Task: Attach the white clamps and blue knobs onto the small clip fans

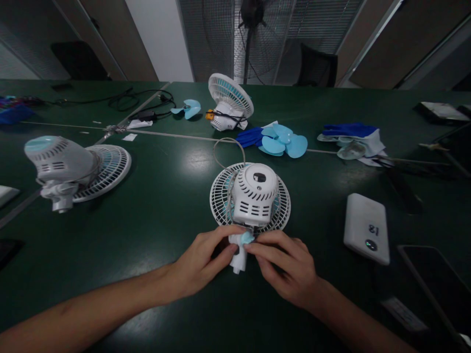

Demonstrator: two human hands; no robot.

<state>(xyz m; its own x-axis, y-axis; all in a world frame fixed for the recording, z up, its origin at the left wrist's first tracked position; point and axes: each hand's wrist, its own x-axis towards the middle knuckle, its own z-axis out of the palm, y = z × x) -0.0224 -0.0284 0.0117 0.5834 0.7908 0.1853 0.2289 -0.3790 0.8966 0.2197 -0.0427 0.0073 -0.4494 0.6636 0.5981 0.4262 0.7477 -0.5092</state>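
A small white fan lies grille-down on the table, its motor housing facing up and its round grille flat beneath. At the near side of the housing is a white neck piece with a light blue knob on it. My left hand pinches the neck piece from the left, thumb and fingers closed around it. From the right, my right hand has its fingertips closed on the blue knob. A thin grey cable loops along the housing's left side.
Another white fan lies to the left; a third fan stands at the back. Blue fan blades rest beside blue gloves. More gloves, a white power bank and a dark phone are on the right.
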